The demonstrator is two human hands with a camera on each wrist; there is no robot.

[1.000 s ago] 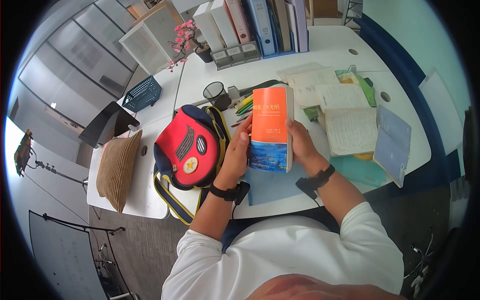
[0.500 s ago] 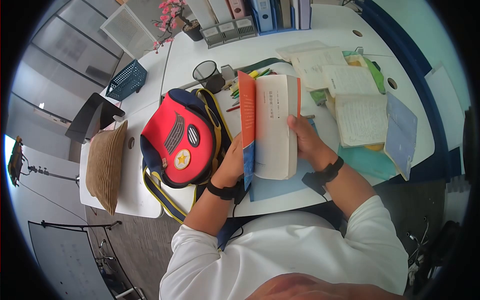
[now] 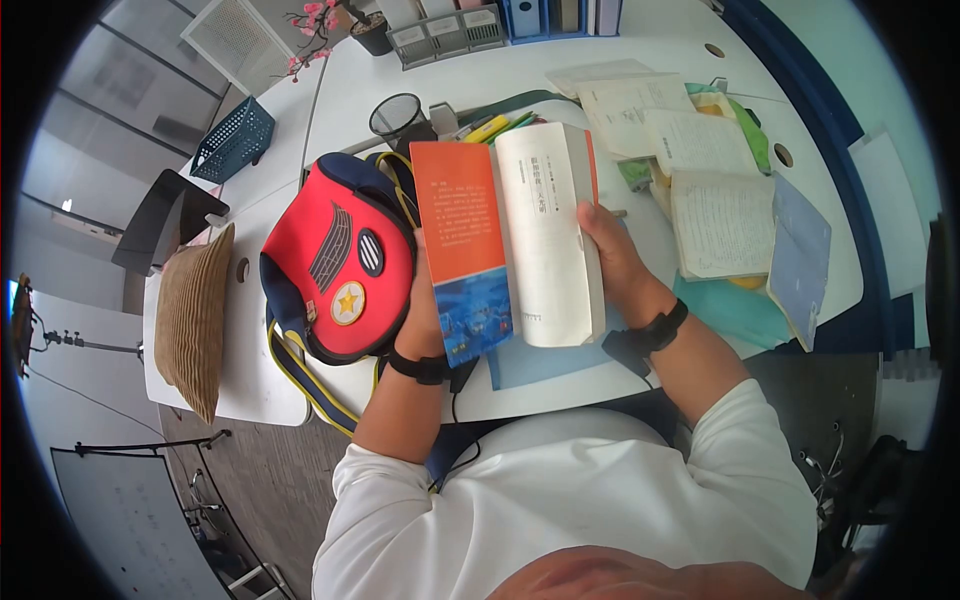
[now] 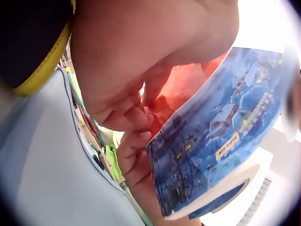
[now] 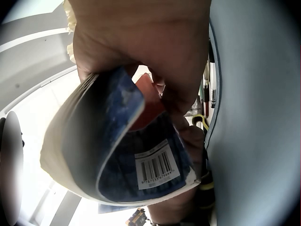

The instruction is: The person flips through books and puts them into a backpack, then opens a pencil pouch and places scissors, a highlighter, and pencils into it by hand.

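A thick paperback book (image 3: 550, 240) lies open at its front in the head view, showing a printed title page. Its orange and blue cover flap (image 3: 462, 230) is swung out to the left. My left hand (image 3: 427, 305) supports the cover from behind; most of its fingers are hidden there, while the left wrist view shows them curled under it. My right hand (image 3: 620, 260) grips the right side of the page block, thumb along the page edge and fingers behind. In the right wrist view the back cover with its barcode label (image 5: 157, 167) bends in a curve.
A red and navy backpack (image 3: 350, 260) sits left of the book, beside a brown cushion (image 3: 192, 320). Pens (image 3: 490, 128) and a mesh pen cup (image 3: 398, 115) lie beyond. Open notebooks (image 3: 722, 225) and a blue folder (image 3: 800, 250) cover the right side. Binders stand at the back.
The book was closed, cover facing up, one second ago. Its front cover has since swung open to the left with my left hand, and the title page now faces up.
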